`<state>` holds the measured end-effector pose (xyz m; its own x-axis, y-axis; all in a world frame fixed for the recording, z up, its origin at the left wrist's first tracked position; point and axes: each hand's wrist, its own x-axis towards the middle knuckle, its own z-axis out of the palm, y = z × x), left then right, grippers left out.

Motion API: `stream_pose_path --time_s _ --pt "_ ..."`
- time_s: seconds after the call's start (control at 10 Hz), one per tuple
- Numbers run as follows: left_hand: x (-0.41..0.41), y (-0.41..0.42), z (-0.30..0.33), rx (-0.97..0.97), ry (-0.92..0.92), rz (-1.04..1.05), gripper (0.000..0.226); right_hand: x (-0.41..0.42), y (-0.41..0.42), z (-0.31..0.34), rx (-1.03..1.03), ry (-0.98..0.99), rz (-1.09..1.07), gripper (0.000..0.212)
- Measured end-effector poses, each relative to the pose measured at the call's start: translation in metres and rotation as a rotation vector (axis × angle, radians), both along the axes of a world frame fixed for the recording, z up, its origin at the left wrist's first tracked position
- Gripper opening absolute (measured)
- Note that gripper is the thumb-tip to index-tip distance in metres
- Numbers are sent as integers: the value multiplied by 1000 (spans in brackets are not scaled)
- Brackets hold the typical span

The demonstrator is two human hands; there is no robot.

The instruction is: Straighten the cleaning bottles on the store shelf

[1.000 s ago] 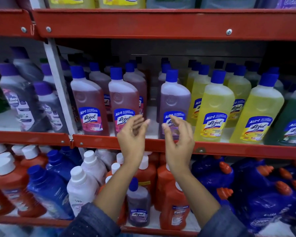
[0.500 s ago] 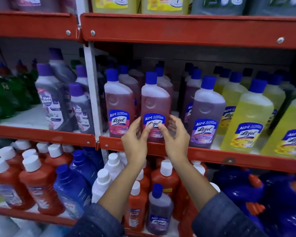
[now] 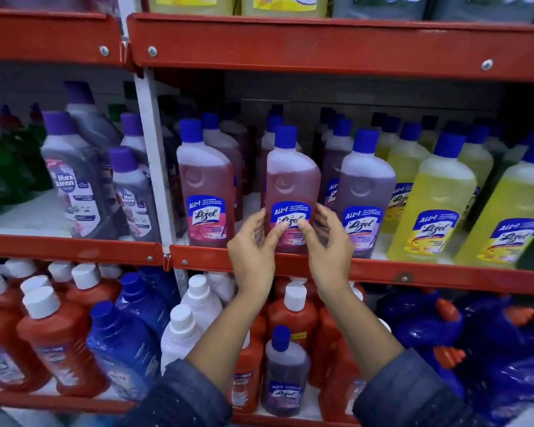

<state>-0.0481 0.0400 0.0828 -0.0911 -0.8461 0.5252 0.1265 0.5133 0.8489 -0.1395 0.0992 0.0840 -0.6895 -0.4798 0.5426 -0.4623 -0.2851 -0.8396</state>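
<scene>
A pink Lizol bottle (image 3: pixel 292 180) with a blue cap stands upright at the front of the middle red shelf (image 3: pixel 429 277). My left hand (image 3: pixel 253 248) grips its lower left side, thumb on the label. My right hand (image 3: pixel 329 245) holds the lower right side, thumb on the label too. To its left stands another pink Lizol bottle (image 3: pixel 205 186). A purple Lizol bottle (image 3: pixel 366 192) is close on its right, then yellow Lizol bottles (image 3: pixel 438 208). More bottles stand in rows behind.
A white upright post (image 3: pixel 153 155) divides the shelf; purple-capped Maxkleen bottles (image 3: pixel 74 180) stand left of it. The lower shelf holds red bottles (image 3: pixel 59 343), blue bottles (image 3: pixel 127 343), a small purple Lizol bottle (image 3: pixel 285 371) and dark blue toilet cleaners (image 3: pixel 444 328). The upper shelf edge (image 3: pixel 321 44) hangs overhead.
Both hands went from open in front of the shelf to closing around the middle pink Lizol bottle. The view has shifted left, so the bottles sit further right in frame.
</scene>
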Motion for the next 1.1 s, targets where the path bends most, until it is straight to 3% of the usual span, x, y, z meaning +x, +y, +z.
stream_pose_path --time_s 1.1 --pt "19 -1 3 -28 -80 -78 45 20 0 3 3 -66 24 45"
